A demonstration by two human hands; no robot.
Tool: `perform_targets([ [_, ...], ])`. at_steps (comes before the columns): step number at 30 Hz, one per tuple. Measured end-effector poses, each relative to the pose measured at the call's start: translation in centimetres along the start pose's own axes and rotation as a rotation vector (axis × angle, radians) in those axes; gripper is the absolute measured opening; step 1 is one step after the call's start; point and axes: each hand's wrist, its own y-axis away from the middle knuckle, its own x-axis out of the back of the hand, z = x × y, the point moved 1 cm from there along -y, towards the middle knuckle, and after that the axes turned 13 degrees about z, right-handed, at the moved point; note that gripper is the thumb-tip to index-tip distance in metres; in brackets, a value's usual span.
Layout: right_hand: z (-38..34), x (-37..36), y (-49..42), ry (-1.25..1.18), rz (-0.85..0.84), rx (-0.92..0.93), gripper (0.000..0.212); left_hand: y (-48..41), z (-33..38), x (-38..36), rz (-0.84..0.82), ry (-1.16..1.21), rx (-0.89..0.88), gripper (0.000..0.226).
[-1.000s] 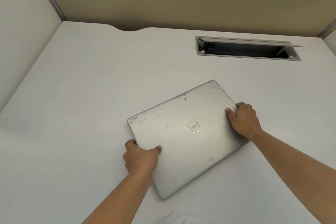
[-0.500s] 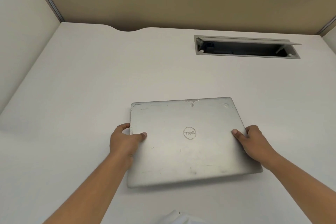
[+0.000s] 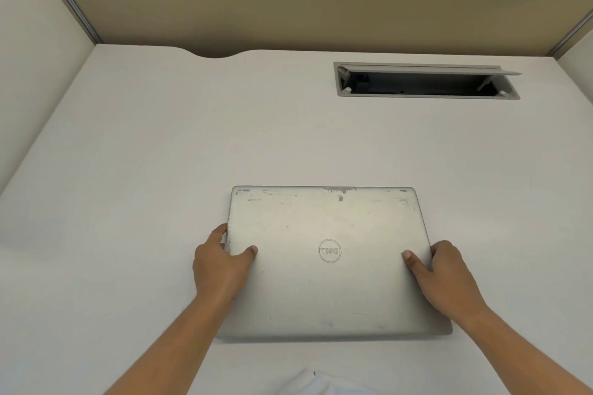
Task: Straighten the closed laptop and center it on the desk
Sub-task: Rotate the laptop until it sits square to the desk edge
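Two hands clamp the closed silver scuffed metal laptop (image 3: 327, 260): left hand (image 3: 221, 263) on its left edge, right hand (image 3: 446, 279) on its right. Laptop lies flat between them on the white desk (image 3: 160, 154), edges looking square. Straightening appears done; next likely a small centering slide, then release.

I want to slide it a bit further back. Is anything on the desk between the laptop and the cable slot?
Nothing visible: the desk is bare between the laptop and the open cable slot. Both hands grip its sides.
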Motion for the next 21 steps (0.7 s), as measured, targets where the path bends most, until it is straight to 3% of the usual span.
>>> perform_targets([
  [3,-0.5,-0.3,-0.1,0.094,0.065,0.068,0.054,0.8,-0.3,-0.3,0.059,-0.143,-0.109,0.075],
  [8,-2.1,-1.3,0.0,0.094,0.174,0.141,0.07,2.6,-1.8,-0.2,0.155,-0.293,-0.385,0.07],
  [17,-2.5,-1.4,0.2,0.145,0.203,0.147,0.072,2.3,-2.0,-0.5,0.195,-0.254,-0.368,0.058],
  [21,-2.6,-1.1,0.2,0.281,0.189,0.136,0.078,1.9,-1.7,-0.4,0.194,-0.223,-0.331,0.052],
])
